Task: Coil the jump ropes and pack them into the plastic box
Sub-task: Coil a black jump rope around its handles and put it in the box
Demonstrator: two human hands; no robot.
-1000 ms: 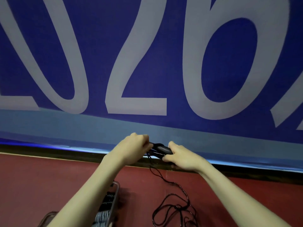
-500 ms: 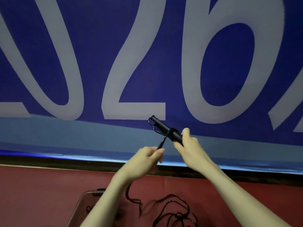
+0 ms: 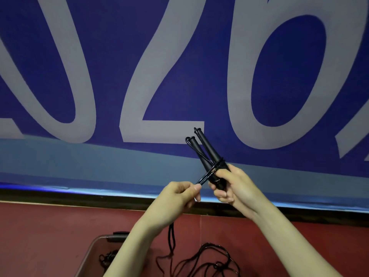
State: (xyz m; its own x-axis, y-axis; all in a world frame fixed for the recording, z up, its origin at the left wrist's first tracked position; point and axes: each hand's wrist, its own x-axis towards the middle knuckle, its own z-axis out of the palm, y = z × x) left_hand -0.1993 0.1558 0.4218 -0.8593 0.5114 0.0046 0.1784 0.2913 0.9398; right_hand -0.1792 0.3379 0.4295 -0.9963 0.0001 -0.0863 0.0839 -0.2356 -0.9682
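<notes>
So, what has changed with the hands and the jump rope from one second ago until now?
The right hand raised the two black handles from level to tilted up and leftward, and still grips them. The left hand let go of the handles and now pinches the cord, which is wound round them. The view shifted a little. The slack cord stays on the red floor, and the plastic box stays at lower left.

Two bare forearms rise from the lower edge of the frame, sleeveless as far as shown. The left hand and right hand wear no gloves, rings or watch.
</notes>
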